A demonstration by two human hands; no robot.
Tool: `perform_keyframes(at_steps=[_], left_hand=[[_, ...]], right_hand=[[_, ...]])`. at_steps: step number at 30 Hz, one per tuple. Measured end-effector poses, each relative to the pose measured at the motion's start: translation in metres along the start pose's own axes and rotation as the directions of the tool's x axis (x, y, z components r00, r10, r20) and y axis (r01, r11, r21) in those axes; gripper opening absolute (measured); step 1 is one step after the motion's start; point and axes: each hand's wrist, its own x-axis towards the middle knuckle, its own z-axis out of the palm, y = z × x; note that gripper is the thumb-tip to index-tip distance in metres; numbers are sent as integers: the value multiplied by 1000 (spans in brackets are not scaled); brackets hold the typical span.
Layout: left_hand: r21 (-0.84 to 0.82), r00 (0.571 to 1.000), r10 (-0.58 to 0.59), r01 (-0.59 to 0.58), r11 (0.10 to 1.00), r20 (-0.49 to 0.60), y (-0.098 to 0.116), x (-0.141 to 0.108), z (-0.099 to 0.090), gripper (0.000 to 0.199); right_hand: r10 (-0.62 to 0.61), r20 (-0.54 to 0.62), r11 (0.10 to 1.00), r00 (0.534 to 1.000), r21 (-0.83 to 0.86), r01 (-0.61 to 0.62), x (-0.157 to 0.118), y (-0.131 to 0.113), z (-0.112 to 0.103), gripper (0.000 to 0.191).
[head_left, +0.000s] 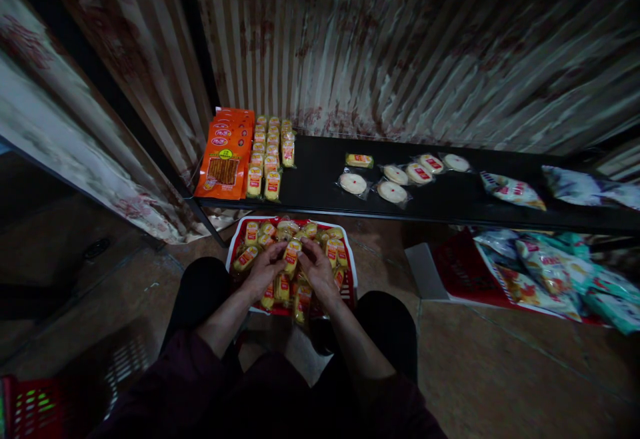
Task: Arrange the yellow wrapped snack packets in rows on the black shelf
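Over a red basket with a white rim (356,259), both my hands come together around one small yellow packaged cake (291,257) with an orange-red label. My left hand (265,269) has its fingers closed on the cake's left side. From the other side, my right hand (317,269) grips its right edge. Many similar wrapped cakes (303,302) fill the basket below and around my hands. On the black shelf (320,169) ahead, rows of the same cakes (272,186) stand beside orange snack bags (223,159).
Round white wrapped pastries (353,184) and one yellow cake (359,160) lie mid-shelf. Further right are white snack bags (513,190). A red box (463,269) of bagged snacks sits on the floor at right. Another red basket (37,406) is at lower left. Curtains (390,46) hang behind.
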Motion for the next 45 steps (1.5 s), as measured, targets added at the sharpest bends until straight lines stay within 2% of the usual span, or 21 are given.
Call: perform_keyframes(at_steps=[7,16,22,26,34,41,45], left_hand=[[10,999,43,-43,999,-1,0,3,0,44],[53,991,124,-121,991,-43,6,3,3,32],[185,970,229,-211,960,-85,7,2,6,23],[248,962,260,-233,940,-81,7,2,7,20],[200,982,179,-163,966,-66,10,-4,10,30],[84,993,99,-94,992,-60,11,-2,15,38],[31,993,70,-67,997,-93,9,-1,14,36]], right_hand=[[-11,59,1000,998,11,10,-2,-8,2,46],[1,54,993,999,119,-8,-6,-20,2,52],[-46,41,986,998,163,38,-6,-22,1,32],[-42,43,987,998,157,35,-5,-20,1,31],[-49,43,988,998,147,42,-7,-21,0,30],[-45,98,989,994,143,31,-10,-30,1,28],[-29,99,990,995,140,15,-10,-31,2,28]])
